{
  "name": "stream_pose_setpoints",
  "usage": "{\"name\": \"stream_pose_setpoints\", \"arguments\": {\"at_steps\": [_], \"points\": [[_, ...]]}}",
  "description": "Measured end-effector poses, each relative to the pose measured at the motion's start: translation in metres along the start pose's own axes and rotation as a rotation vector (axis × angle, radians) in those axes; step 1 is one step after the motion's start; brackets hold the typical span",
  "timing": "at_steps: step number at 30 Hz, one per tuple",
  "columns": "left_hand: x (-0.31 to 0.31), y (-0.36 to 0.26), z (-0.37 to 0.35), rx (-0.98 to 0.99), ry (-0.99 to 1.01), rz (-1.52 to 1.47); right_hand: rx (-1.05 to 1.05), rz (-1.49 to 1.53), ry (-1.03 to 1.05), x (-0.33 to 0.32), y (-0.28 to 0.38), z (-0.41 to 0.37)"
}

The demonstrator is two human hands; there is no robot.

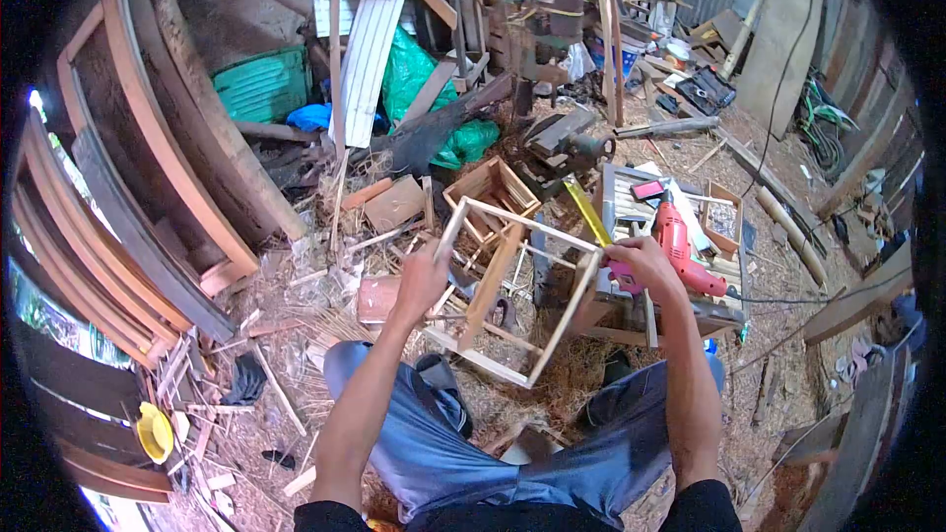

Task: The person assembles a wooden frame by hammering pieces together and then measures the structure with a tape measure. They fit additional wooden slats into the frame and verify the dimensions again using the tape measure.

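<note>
I sit with a pale wooden slat frame, shaped like an open box, held up over my knees. My left hand grips its left upright slat. My right hand is closed around the frame's right corner and also holds something pink; a yellow tape measure blade sticks up from beside it. A red power drill lies just right of my right hand on a low wooden bench.
A finished small wooden crate stands beyond the frame. Curved wooden frames lean at the left. Offcuts, shavings and straw cover the ground. A green tarp, planks and a machine crowd the back. A small box sits on the bench.
</note>
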State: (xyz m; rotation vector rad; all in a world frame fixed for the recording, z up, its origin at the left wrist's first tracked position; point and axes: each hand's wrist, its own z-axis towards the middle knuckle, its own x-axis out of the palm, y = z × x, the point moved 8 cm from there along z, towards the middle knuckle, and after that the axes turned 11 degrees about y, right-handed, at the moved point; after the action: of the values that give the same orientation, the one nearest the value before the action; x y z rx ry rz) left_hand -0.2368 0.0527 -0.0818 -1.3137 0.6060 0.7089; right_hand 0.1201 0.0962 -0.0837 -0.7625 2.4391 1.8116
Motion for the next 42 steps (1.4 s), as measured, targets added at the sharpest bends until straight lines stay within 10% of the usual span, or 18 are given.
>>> {"name": "stream_pose_setpoints", "arguments": {"at_steps": [18, 22, 29, 33, 35, 42], "points": [[0.045, 0.085, -0.005, -0.383, 0.115, 0.043, -0.002, -0.129, 0.204, 0.080, -0.080, 0.079], [0.039, 0.090, 0.009, -0.438, 0.217, 0.128, 0.020, -0.529, 0.147, 0.087, -0.056, 0.064], [0.027, 0.073, 0.040, -0.297, 0.345, 0.351, -0.154, -0.711, 0.334, 0.108, -0.018, 0.044], [0.009, 0.040, 0.033, -0.013, -0.002, 0.306, 0.021, -0.707, 0.376, 0.111, -0.026, 0.029], [0.024, 0.035, 0.035, 0.049, 0.180, -0.138, 0.014, -0.728, 0.375, 0.104, -0.040, 0.032], [0.061, 0.035, 0.052, -0.006, 0.369, -0.259, 0.116, -0.619, 0.484, 0.107, -0.068, 0.038]]}}
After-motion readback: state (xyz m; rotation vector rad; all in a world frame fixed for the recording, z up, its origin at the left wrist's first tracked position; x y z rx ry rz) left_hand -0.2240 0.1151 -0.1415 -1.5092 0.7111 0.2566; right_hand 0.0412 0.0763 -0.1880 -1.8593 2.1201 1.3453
